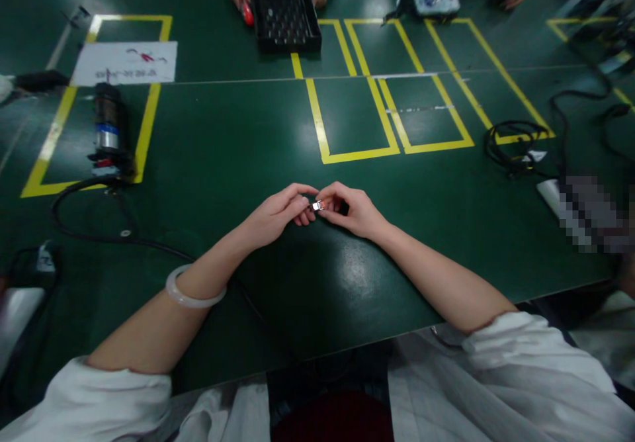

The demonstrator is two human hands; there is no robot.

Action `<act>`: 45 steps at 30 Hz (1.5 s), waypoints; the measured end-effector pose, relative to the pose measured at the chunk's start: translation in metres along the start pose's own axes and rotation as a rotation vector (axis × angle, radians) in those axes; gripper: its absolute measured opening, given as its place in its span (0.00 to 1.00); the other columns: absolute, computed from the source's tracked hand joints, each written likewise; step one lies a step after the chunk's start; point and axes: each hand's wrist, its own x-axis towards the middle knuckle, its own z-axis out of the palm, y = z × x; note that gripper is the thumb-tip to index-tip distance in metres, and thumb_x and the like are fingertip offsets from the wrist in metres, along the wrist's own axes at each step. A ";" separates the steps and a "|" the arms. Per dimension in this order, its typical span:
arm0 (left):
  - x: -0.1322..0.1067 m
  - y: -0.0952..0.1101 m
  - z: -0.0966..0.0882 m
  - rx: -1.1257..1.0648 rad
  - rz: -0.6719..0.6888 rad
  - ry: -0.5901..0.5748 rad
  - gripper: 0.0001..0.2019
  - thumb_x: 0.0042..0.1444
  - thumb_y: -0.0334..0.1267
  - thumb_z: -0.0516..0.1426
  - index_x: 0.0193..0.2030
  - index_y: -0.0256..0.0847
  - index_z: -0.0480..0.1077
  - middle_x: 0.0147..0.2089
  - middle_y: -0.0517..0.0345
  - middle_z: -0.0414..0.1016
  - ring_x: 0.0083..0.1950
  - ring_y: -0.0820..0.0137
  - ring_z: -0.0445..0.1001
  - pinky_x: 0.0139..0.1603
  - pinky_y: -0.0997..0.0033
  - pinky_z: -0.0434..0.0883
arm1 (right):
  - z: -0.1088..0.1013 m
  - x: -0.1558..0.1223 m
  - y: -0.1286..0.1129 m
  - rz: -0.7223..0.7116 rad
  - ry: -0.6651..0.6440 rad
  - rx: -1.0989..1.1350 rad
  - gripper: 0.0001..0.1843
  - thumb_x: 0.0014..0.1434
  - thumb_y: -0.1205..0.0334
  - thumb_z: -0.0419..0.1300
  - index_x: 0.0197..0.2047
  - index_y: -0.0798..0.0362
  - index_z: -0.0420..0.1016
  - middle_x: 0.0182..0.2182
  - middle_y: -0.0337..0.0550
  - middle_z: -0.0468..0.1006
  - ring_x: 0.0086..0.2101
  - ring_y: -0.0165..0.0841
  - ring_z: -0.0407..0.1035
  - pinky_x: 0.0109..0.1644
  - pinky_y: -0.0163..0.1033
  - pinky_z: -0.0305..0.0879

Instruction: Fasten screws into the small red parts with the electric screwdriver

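Observation:
Close to the middle of the green table, my left hand (pixel 278 216) and my right hand (pixel 356 212) meet fingertip to fingertip. Between them is a small shiny metal piece (pixel 317 206), with a dark end on the left and a reddish part on the right. My left thumb and fingers pinch the dark end. On the other side, my right thumb and forefinger close on the reddish end. The piece is too small to name, and my fingers hide part of it. A pale bangle (pixel 196 291) circles my left wrist.
At left, a dark cylindrical device (pixel 108 124) with a black cable stands near a white paper sign (pixel 126 63). Across the table, another person's hands touch a black tray (pixel 286 15) and a red tool (pixel 245 9). A coiled cable (pixel 516 144) lies right, among yellow tape outlines.

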 end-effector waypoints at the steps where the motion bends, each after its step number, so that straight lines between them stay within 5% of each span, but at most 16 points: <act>1: 0.000 0.000 0.000 -0.003 -0.002 0.002 0.19 0.69 0.48 0.51 0.55 0.33 0.67 0.38 0.51 0.76 0.37 0.68 0.75 0.40 0.68 0.73 | 0.000 0.000 0.001 0.006 0.009 -0.001 0.08 0.64 0.61 0.62 0.45 0.52 0.71 0.32 0.37 0.77 0.30 0.28 0.69 0.35 0.34 0.65; 5: 0.000 0.001 0.000 0.009 -0.013 -0.003 0.16 0.67 0.48 0.54 0.47 0.35 0.69 0.38 0.51 0.76 0.38 0.68 0.75 0.40 0.68 0.72 | 0.000 0.000 0.001 0.009 0.015 -0.010 0.08 0.63 0.62 0.62 0.45 0.52 0.71 0.32 0.37 0.76 0.30 0.28 0.69 0.35 0.34 0.65; 22: -0.001 -0.004 0.004 0.029 -0.050 0.021 0.15 0.61 0.45 0.62 0.47 0.36 0.69 0.39 0.52 0.77 0.39 0.68 0.76 0.41 0.67 0.71 | -0.003 0.000 -0.004 0.028 -0.018 0.004 0.09 0.66 0.57 0.61 0.46 0.52 0.72 0.33 0.37 0.77 0.31 0.28 0.69 0.37 0.34 0.65; 33: 0.000 -0.001 0.004 -0.025 -0.038 0.038 0.15 0.62 0.45 0.60 0.47 0.35 0.69 0.39 0.53 0.75 0.39 0.68 0.76 0.38 0.70 0.71 | -0.001 0.001 0.000 -0.136 0.007 -0.022 0.06 0.68 0.61 0.60 0.45 0.52 0.75 0.38 0.40 0.75 0.33 0.28 0.69 0.37 0.34 0.66; 45: 0.001 -0.010 0.004 -0.014 -0.008 0.079 0.15 0.58 0.42 0.63 0.45 0.36 0.67 0.41 0.54 0.74 0.41 0.69 0.75 0.41 0.70 0.71 | -0.001 0.002 0.001 -0.032 0.018 -0.043 0.06 0.62 0.62 0.64 0.42 0.53 0.74 0.35 0.40 0.77 0.34 0.30 0.71 0.40 0.37 0.68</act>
